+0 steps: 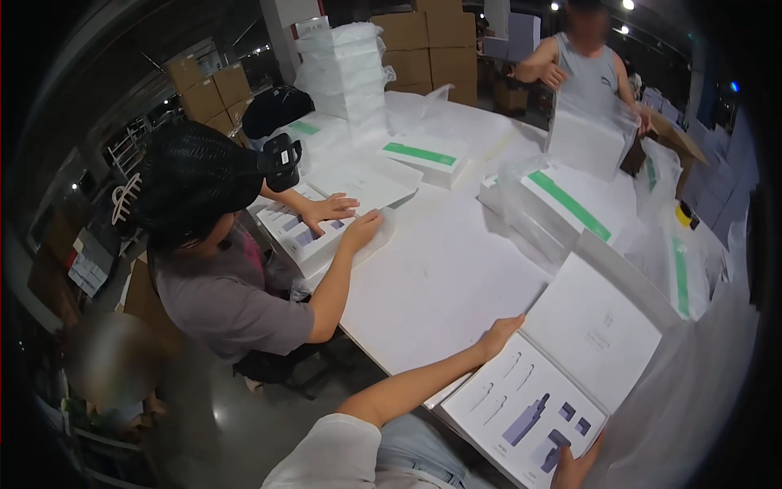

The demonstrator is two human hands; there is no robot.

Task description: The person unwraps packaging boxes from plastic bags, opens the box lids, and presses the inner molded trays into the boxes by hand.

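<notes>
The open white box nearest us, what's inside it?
In the open box, a white panel shows purple shapes and thin tool shapes. Anything underneath is covered, and the right hand hides a bit.

Brown cartons (405, 72), pillar (287, 18), ceiling lights (628, 4); black cap (195, 167)

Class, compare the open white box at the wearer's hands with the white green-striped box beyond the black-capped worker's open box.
The open white box has its lid raised; the white green-striped box looks closed. The open box shows purple shapes; the striped box, a green strip. Both are white.
</notes>
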